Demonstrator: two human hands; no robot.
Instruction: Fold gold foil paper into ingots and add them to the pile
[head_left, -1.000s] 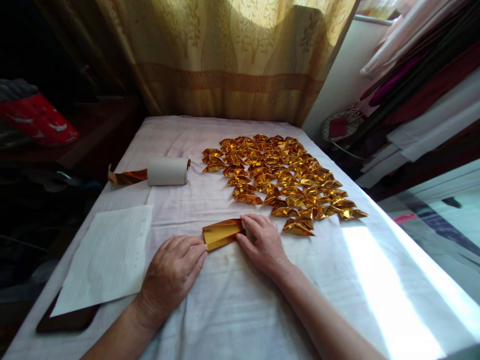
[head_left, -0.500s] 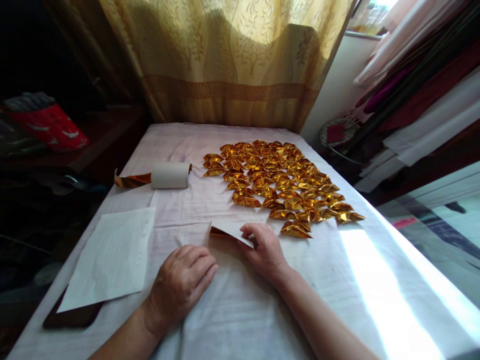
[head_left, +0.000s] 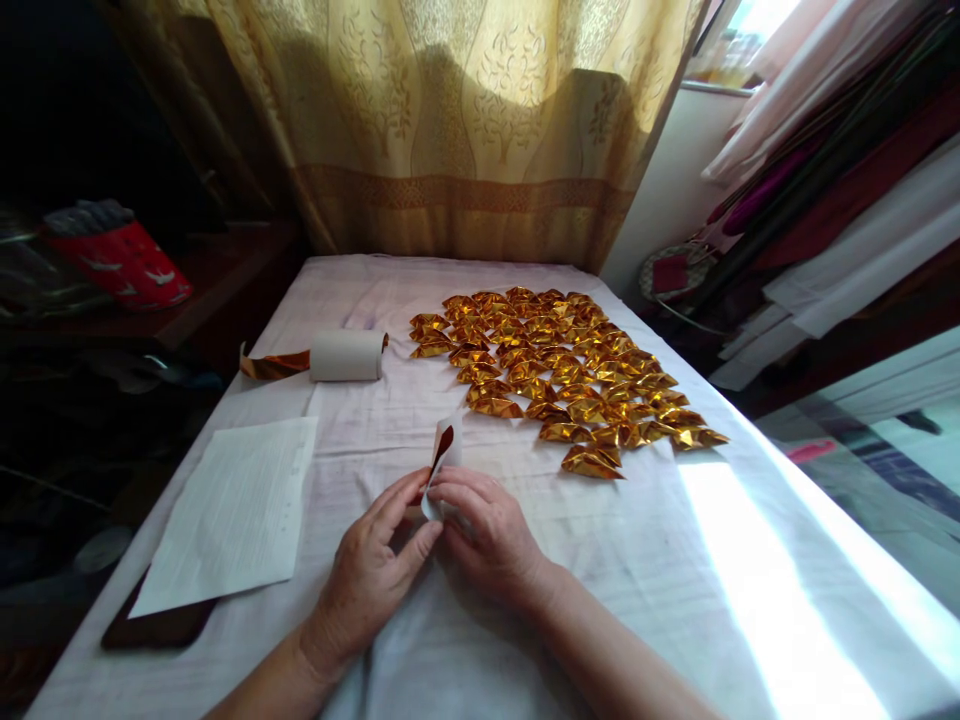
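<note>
On the white-covered table (head_left: 750, 560), seen from the head camera, the left hand (head_left: 371, 570) and the right hand (head_left: 487, 530) met near the front edge, both pinching one partly folded foil sheet (head_left: 442, 450) between thumb and fingertips. The sheet stood upright above the cloth, white backing outward, with a sliver of its gold face showing along the curled edge; it had no finished form. Beyond the hands, well apart from them, a field of folded gold pieces (head_left: 562, 365) lay in close rows across the middle and right of the cloth, the nearest one just beyond the right hand. These appeared complete, so a large share of the output was judged done. To the left, the foil roll (head_left: 346, 355) lay on its side with a gold tail trailing from it, indicating stock left for further pieces; how much remained on the core could not be told. A sheet of white paper (head_left: 232, 510) lay at the left edge, partly covering a dark flat object (head_left: 154, 625).
</note>
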